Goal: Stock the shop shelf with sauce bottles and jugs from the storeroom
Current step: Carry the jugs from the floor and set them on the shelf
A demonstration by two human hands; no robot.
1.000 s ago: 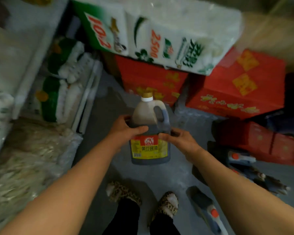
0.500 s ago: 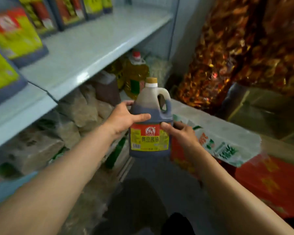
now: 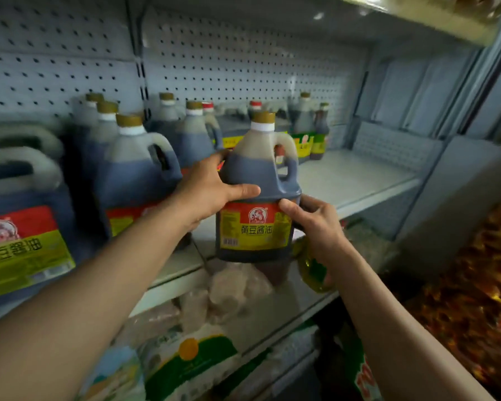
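**Soy sauce jug held upright at the shelf edge**

Hands first: two, both bare, both on one soy sauce jug. The left hand wraps the jug's left shoulder, thumb lying across the front just above the label. The right hand grips the right side at label height, thumb pressed to the label's red band. The jug hangs in the air in front of the white shelf, its base level with the shelf's front lip and not resting on it. Its long axis runs vertical: gold cap up, handle to the right, red-and-yellow label toward the camera.

Below, on a lower shelf, lie pale plastic packets and a green-and-white bag.

On the shelf to the left stand more soy sauce jugs of the same kind, at least six with gold caps in blurred rows; the nearest large one is just beside the left wrist. Farther back, two red-capped jugs show, then two smaller bottles against the pegboard back panel.
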